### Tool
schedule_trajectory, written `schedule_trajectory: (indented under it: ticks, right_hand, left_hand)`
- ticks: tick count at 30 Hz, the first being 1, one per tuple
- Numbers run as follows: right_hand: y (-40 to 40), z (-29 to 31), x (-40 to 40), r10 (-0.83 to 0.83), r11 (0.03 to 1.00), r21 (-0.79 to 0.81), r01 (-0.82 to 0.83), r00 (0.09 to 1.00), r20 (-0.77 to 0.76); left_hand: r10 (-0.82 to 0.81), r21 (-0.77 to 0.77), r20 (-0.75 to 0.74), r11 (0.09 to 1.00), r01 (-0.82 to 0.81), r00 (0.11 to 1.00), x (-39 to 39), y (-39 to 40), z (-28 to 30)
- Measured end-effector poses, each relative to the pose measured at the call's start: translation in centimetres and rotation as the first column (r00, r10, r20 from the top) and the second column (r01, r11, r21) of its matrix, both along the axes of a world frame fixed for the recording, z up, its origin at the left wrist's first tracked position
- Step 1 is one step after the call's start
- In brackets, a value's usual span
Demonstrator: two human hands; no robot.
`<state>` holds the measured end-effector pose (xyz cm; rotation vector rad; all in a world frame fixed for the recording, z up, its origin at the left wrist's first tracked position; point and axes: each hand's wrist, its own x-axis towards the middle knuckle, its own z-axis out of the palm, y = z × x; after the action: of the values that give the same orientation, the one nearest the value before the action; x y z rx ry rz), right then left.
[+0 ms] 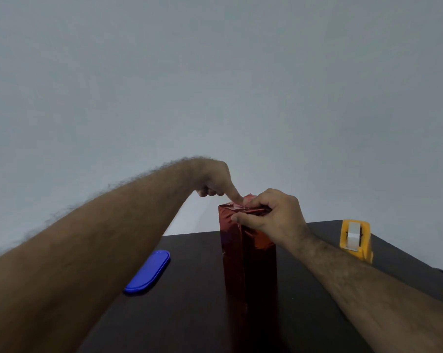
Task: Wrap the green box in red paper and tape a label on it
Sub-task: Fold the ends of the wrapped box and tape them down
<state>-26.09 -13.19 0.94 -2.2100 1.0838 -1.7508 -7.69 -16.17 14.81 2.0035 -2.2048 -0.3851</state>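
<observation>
**Closing the top fold on the upright box**

The tall box, already covered in shiny red paper, stands on end near the middle of the dark tabletop. We judge the risk to be at the top: if either hand lets go before tape goes on, the stiff foil flaps could spring open, and a hard downward press on so narrow a footing could tip the box toward the left or right edge.

Our left hand is mostly curled, its index finger straight and pressing the top fold. Our right hand pinches the folded flap at the top edge, thumb against the near face.

A yellow tape dispenser waits by the right edge; a blue oval lid lies toward the left edge. We see no label.
</observation>
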Motion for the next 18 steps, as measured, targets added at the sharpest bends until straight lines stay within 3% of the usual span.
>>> schedule_trajectory:
  ticks: [2,5,9,13,18]
  right_hand:
    - [0.1,0.1,0.0,-0.004,1.000,0.020,0.003,1.000,0.004]
    - [0.3,0.6,0.0,0.013,0.998,0.069,-0.009,0.999,-0.052]
    - [0.4,3.0,-1.8,0.126,0.962,0.256,-0.092,0.985,-0.118]
    - [-0.2,4.9,-3.2,0.168,0.962,0.264,-0.074,0.921,-0.352]
    - [0.5,6.9,-3.9,0.245,0.936,0.318,-0.153,0.930,-0.274]
  left_hand:
    - [0.043,-0.019,0.030,0.999,-0.043,0.999,1.1,-0.3,-0.4]
    - [0.043,-0.082,-0.050,0.996,-0.047,0.998,2.4,0.1,-0.8]
    - [-0.235,-0.330,-0.232,0.932,0.150,0.944,1.8,2.9,-1.9]
    - [-0.404,-0.338,-0.292,0.891,0.302,0.867,1.5,5.8,-3.6]
    - [-0.424,-0.414,-0.306,0.865,0.282,0.853,1.6,7.9,-5.1]
